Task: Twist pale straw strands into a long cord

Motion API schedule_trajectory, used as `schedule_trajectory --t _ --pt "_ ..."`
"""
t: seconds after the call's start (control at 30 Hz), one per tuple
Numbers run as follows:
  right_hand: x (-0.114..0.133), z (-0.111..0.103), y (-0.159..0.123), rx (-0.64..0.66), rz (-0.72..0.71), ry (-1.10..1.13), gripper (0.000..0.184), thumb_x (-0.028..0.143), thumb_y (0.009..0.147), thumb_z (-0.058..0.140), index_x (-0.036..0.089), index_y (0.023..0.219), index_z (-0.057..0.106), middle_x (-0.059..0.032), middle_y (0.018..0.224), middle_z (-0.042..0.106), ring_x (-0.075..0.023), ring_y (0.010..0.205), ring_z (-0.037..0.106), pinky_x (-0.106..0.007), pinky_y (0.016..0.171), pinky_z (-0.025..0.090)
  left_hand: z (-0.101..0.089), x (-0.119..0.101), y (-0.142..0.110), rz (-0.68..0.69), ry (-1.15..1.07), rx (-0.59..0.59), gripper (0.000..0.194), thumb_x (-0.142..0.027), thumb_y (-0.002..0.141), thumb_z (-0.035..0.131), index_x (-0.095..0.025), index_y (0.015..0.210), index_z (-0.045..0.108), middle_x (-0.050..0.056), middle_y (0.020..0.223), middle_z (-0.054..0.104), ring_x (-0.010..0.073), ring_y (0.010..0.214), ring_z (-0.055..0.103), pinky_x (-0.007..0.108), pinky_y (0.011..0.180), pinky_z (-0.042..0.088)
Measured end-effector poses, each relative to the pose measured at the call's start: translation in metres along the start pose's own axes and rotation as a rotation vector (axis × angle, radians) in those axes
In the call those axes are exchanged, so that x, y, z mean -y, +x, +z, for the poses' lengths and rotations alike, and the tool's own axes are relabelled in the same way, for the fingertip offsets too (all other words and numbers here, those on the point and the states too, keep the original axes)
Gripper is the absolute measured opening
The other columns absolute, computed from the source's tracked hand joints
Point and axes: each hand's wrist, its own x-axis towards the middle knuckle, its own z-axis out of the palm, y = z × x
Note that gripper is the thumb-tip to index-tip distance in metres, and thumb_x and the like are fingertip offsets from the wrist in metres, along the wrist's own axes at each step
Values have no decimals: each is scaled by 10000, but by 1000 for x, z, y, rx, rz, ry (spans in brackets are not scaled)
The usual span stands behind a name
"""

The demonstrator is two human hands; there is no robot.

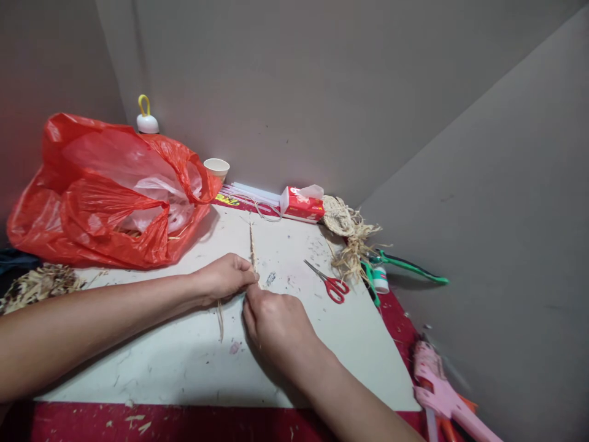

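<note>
My left hand (224, 277) and my right hand (275, 322) meet over a white board (322, 344). Both are closed in a pinch on a thin braided straw cord (252, 244) that runs away from me across the board. A loose straw end (220, 319) hangs below my left hand. My right hand's fingertips touch the cord just beside the left thumb.
A red plastic bag (110, 190) bulges at the left. Red scissors (329, 282) lie right of the hands. Woven straw (347, 236), green pliers (405, 267), a tissue pack (301, 205), a paper cup (216, 166) and a pink glue gun (442, 393) sit along the walls.
</note>
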Motion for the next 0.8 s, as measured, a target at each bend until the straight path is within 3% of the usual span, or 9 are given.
schedule_trajectory --t 0.17,0.2,0.27,0.33,0.37,0.5,0.6,0.7,0.8 --pt "-11 -29 -17 176 -288 401 308 373 844 532 171 614 569 -34 576 597 -129 506 496 -257 509 299 -4 -2 -2 11 -14 26 276 -390 691 616 -159 594 500 -94 383 333 39 351 205 226 397 103" --pt "-17 -34 -16 146 -252 534 366 408 856 508 172 579 549 -16 540 565 -117 491 475 -244 494 304 -6 -3 -2 19 -19 42 283 -395 698 614 -162 592 492 -95 384 328 39 350 197 229 395 98" --pt "-32 -38 -10 -82 -64 751 426 443 882 442 173 564 529 -5 508 524 -111 484 456 -231 477 323 -10 -4 -2 44 -32 83 291 -398 714 611 -164 596 485 -94 393 328 40 355 200 230 395 100" --pt "-44 -32 2 -284 124 891 363 443 873 453 171 666 575 -16 571 559 -125 532 490 -229 488 365 -12 -5 -3 65 -43 116 294 -406 726 615 -165 612 492 -94 402 328 43 362 204 229 396 104" --pt "-47 -27 8 -289 170 958 314 439 854 487 169 733 592 -25 629 586 -134 571 517 -228 499 389 -13 -6 -3 74 -48 132 297 -417 731 614 -164 625 501 -93 407 331 43 365 205 227 398 107" --pt "-45 -5 26 32 159 1229 312 476 819 521 168 790 559 -23 680 589 -121 541 540 -223 470 417 -14 -9 -4 151 -45 219 340 -469 752 591 -148 655 533 -52 491 454 45 409 285 209 427 175" --pt "-39 3 29 227 139 1352 367 522 827 484 179 696 479 56 499 440 -58 350 338 -187 347 271 -15 -9 -3 167 70 232 324 -444 762 580 -138 663 541 -35 542 493 48 442 306 199 444 199" --pt "-42 5 30 264 135 1383 399 522 812 509 194 623 383 94 474 302 -41 361 188 -187 342 131 -19 -7 -1 178 203 165 271 -395 780 558 -146 676 531 -60 530 433 52 454 288 190 449 205" --pt "-48 6 32 220 90 1264 413 531 834 468 177 622 443 81 491 291 -51 400 197 -200 366 134 -22 -6 0 215 336 168 253 -365 814 500 -148 701 566 -48 562 459 65 477 330 191 465 244"
